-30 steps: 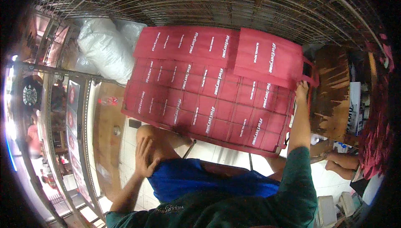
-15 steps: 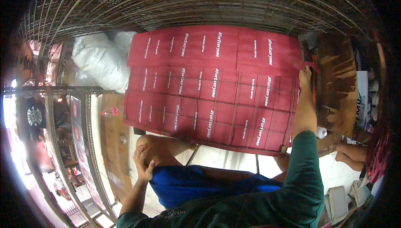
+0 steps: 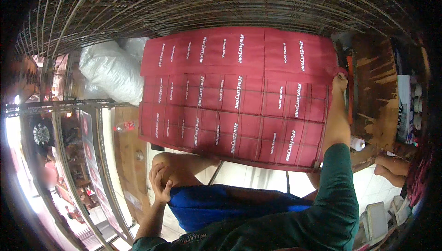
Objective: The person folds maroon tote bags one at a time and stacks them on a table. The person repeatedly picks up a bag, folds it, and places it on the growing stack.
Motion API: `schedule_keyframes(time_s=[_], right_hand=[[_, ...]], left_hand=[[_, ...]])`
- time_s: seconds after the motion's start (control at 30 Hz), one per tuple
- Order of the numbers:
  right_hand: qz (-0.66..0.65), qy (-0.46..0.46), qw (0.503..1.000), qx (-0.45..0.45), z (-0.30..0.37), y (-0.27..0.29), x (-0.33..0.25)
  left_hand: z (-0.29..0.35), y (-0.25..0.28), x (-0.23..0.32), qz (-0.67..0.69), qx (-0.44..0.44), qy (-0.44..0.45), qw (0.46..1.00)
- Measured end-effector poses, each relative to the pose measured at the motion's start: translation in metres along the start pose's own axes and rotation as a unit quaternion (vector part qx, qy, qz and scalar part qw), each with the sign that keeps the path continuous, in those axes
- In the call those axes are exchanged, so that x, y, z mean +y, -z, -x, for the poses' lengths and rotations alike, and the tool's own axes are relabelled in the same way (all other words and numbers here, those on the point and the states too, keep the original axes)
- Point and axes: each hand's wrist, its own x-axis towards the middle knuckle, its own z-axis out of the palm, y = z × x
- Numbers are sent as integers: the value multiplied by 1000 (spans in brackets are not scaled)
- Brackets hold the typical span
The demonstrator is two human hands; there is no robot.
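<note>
Red sheets in rows, right hand at their outer edge

We see wire racks filling the top of the view; right below spreads the broad block of printed red sheets on a wire frame. Wires cross the lower rows, while the top row lies over them. A rough wooden board stands just beyond the right edge — a narrow gap there, with the right hand at its side. A white plastic sack crowds the upper left edge. Between the frame's lower edge and the blue shorts we find a strip of tiled floor (the legs take up both ends). The right hand's fingers curl closed on the rightmost top sheet, at its lower outer corner. The left hand rests on a knee, fingers loosely spread. A small clear bottle sits farther left.
</note>
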Motion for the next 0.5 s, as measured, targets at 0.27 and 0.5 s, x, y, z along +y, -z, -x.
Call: schedule_keyframes(time_s=[0.27, 0.5], right_hand=[[40, 58, 997, -19, -31, -27, 38], [191, -2, 976, -109, -41, -22, 49]], left_hand=[[-5, 1, 7, -3, -6, 5, 1000], [-3, 4, 5, 1, -21, 16, 1000]])
